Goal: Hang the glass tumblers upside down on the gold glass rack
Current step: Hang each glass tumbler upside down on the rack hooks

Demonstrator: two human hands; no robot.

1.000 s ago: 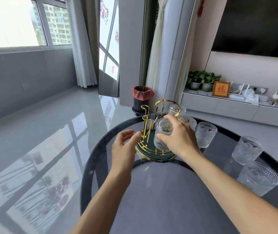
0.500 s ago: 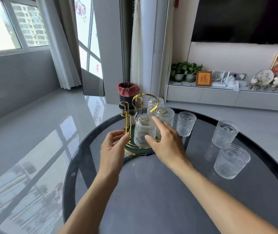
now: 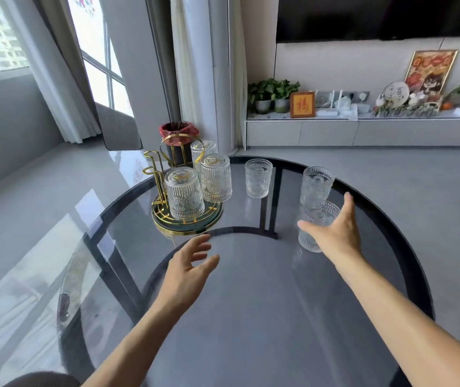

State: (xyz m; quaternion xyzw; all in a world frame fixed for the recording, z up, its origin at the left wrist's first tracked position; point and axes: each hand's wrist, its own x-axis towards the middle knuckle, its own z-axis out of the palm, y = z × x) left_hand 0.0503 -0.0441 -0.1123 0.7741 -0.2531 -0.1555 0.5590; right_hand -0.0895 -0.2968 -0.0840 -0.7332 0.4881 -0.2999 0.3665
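The gold glass rack (image 3: 159, 219) with a green base stands at the table's far left. Three ribbed tumblers hang upside down on it: a front one (image 3: 184, 194), a middle one (image 3: 215, 177) and a rear one (image 3: 203, 150). Three tumblers stand upright on the table: one in the middle (image 3: 258, 178), one far right (image 3: 316, 184), and a nearest one (image 3: 316, 219). My right hand (image 3: 334, 233) is spread open around the nearest tumbler, fingers at its sides, grip not closed. Open and holding nothing, my left hand (image 3: 189, 270) hovers in front of the rack.
The round dark glass table (image 3: 251, 317) has a black rim. On the floor beyond the rack sits a bin with a red liner (image 3: 178, 129). A low cabinet (image 3: 362, 129) with plants and frames runs along the far wall. A window and curtains are at left.
My right hand left the front tumbler hanging on the rack and swung right to the nearest upright tumbler. My left hand drew back from the rack. The camera view turned right.
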